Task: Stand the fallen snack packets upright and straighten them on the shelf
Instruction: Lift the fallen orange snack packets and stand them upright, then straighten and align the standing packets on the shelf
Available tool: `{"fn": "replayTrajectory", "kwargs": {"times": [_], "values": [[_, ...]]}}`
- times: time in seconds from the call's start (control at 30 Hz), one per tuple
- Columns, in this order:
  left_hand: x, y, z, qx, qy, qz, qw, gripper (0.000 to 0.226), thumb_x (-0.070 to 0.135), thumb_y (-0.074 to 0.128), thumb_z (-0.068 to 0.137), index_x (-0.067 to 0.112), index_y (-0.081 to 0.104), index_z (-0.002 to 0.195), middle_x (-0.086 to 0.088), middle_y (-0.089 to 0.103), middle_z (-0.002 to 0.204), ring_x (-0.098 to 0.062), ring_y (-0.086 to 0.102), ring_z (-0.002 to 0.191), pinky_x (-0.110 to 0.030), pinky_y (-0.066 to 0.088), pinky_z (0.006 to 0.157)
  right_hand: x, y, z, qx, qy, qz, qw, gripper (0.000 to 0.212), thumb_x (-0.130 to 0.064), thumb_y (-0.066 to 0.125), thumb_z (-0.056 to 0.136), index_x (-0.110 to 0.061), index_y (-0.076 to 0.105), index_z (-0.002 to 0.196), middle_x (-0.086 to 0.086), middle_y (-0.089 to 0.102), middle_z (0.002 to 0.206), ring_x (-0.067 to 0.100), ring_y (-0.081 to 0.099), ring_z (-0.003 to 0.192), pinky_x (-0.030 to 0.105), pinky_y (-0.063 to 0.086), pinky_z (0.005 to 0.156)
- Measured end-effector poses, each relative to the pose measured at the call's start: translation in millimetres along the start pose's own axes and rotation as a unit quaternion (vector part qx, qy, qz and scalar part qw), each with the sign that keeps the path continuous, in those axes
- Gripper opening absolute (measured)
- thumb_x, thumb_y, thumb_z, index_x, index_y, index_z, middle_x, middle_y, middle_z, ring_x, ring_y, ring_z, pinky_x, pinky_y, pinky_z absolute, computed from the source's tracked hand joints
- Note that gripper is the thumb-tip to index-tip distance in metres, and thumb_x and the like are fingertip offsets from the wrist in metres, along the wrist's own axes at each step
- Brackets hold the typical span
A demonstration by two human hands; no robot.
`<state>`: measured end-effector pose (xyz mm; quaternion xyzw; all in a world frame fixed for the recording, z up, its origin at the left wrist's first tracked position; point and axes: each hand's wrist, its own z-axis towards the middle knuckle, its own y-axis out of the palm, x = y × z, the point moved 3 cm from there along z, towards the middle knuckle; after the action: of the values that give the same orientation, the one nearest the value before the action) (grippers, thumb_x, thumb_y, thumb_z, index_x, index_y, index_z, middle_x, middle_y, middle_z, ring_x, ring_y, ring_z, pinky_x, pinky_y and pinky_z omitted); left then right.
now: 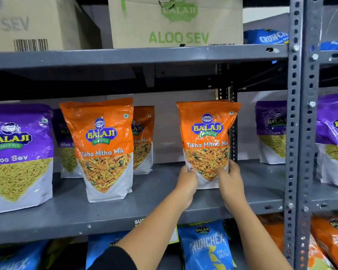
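An orange Tikha Mitha Mix packet [206, 137] stands upright on the grey middle shelf [144, 207], right of centre. My left hand [186, 185] grips its lower left corner and my right hand [230, 184] grips its lower right corner. A second orange Tikha Mitha Mix packet [103, 149] stands upright to the left, with a third orange packet [143, 139] behind it. A purple Aloo Sev packet [18, 156] stands at the far left, a smaller-looking purple packet [65, 145] behind it, and another Aloo Sev packet [271, 131] at the back right.
A perforated grey upright [299, 133] divides this bay from the right bay, where one more purple packet [334, 141] stands. Cardboard Aloo Sev boxes [176, 22] sit on the shelf above. Blue Crunchex packets [207, 246] and orange packets [330, 240] fill the shelf below.
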<state>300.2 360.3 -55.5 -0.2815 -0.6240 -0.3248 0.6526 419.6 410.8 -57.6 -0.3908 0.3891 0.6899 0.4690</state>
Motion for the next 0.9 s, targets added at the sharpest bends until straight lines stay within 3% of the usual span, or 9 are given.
{"fn": "replayTrajectory", "kwargs": {"times": [0.1, 0.2, 0.4, 0.53, 0.63, 0.7, 0.77, 0.83, 0.9], "values": [[0, 1, 1, -0.030, 0.003, -0.010, 0.999, 0.033, 0.019, 0.036, 0.102, 0.018, 0.055, 0.129, -0.005, 0.064, 0.127, -0.022, 0.062, 0.114, -0.035, 0.049, 0.099, 2, -1, -1, 0.023, 0.010, -0.001, 1.000, 0.048, -0.015, 0.053, 0.092, -0.018, 0.045, 0.140, -0.002, 0.058, 0.116, 0.018, 0.055, 0.106, 0.029, 0.041, 0.083], [-1, 2, 2, -0.040, 0.007, -0.011, 0.999, 0.033, 0.018, 0.036, 0.102, 0.017, 0.055, 0.130, -0.004, 0.065, 0.126, -0.021, 0.062, 0.113, -0.032, 0.049, 0.094, 4, 0, 1, 0.033, 0.013, -0.010, 0.999, 0.050, -0.019, 0.053, 0.092, -0.018, 0.044, 0.141, 0.000, 0.060, 0.121, 0.018, 0.056, 0.107, 0.032, 0.043, 0.086], [-2, 2, 4, -0.031, -0.005, 0.002, 0.999, 0.035, 0.023, 0.038, 0.100, 0.019, 0.053, 0.132, -0.005, 0.063, 0.129, -0.023, 0.061, 0.115, -0.037, 0.048, 0.101, 0, 0, -2, 0.038, 0.012, -0.035, 0.999, 0.051, -0.022, 0.054, 0.094, -0.018, 0.042, 0.144, -0.003, 0.055, 0.118, 0.018, 0.052, 0.106, 0.031, 0.041, 0.088], [15, -22, -18, -0.035, 0.040, 0.022, 0.998, 0.027, 0.014, 0.048, 0.097, 0.015, 0.061, 0.121, -0.003, 0.066, 0.120, -0.021, 0.062, 0.110, -0.030, 0.048, 0.096, -3, -4, -5, 0.061, 0.017, -0.047, 0.997, 0.056, -0.027, 0.056, 0.092, -0.015, 0.042, 0.144, 0.007, 0.058, 0.136, 0.028, 0.055, 0.120, 0.035, 0.041, 0.092], [33, -82, -52, 0.079, 0.190, 0.041, 0.978, 0.041, 0.012, 0.052, 0.097, 0.018, 0.054, 0.137, 0.005, 0.056, 0.138, -0.011, 0.052, 0.128, -0.025, 0.039, 0.108, -9, -6, -10, 0.104, 0.015, -0.031, 0.994, 0.054, -0.027, 0.057, 0.093, -0.012, 0.043, 0.143, 0.009, 0.054, 0.142, 0.028, 0.050, 0.130, 0.038, 0.039, 0.099], [44, -134, -81, 0.160, 0.328, 0.007, 0.931, 0.048, 0.010, 0.052, 0.097, 0.021, 0.047, 0.143, 0.012, 0.050, 0.146, -0.002, 0.046, 0.134, -0.022, 0.036, 0.111, -20, 2, -21, 0.130, 0.019, 0.034, 0.991, 0.048, -0.023, 0.055, 0.094, -0.012, 0.047, 0.140, 0.007, 0.056, 0.135, 0.023, 0.053, 0.124, 0.033, 0.039, 0.095], [50, -182, -95, 0.217, 0.394, -0.070, 0.890, 0.051, 0.008, 0.048, 0.099, 0.020, 0.040, 0.148, 0.013, 0.044, 0.151, 0.003, 0.043, 0.135, -0.017, 0.039, 0.106, -38, 26, -40, 0.117, 0.007, 0.106, 0.987, 0.041, -0.018, 0.050, 0.097, -0.011, 0.050, 0.137, 0.003, 0.055, 0.128, 0.018, 0.053, 0.116, 0.033, 0.041, 0.093], [42, -227, -80, 0.266, 0.347, -0.136, 0.889, 0.052, 0.017, 0.045, 0.102, 0.022, 0.031, 0.152, 0.011, 0.036, 0.155, 0.004, 0.041, 0.136, -0.017, 0.039, 0.104, -52, 67, -60, 0.061, -0.024, 0.123, 0.990, 0.039, -0.016, 0.048, 0.099, -0.012, 0.051, 0.137, 0.001, 0.054, 0.133, 0.016, 0.050, 0.122, 0.028, 0.038, 0.099], [31, -254, -61, 0.273, 0.241, -0.171, 0.916, 0.059, 0.049, 0.046, 0.097, 0.028, 0.034, 0.150, 0.007, 0.037, 0.155, -0.008, 0.040, 0.139, -0.030, 0.036, 0.110, -52, 115, -76, -0.024, -0.025, 0.089, 0.995, 0.041, -0.021, 0.045, 0.102, -0.014, 0.048, 0.142, -0.001, 0.049, 0.144, 0.013, 0.044, 0.132, 0.021, 0.029, 0.101]]}}
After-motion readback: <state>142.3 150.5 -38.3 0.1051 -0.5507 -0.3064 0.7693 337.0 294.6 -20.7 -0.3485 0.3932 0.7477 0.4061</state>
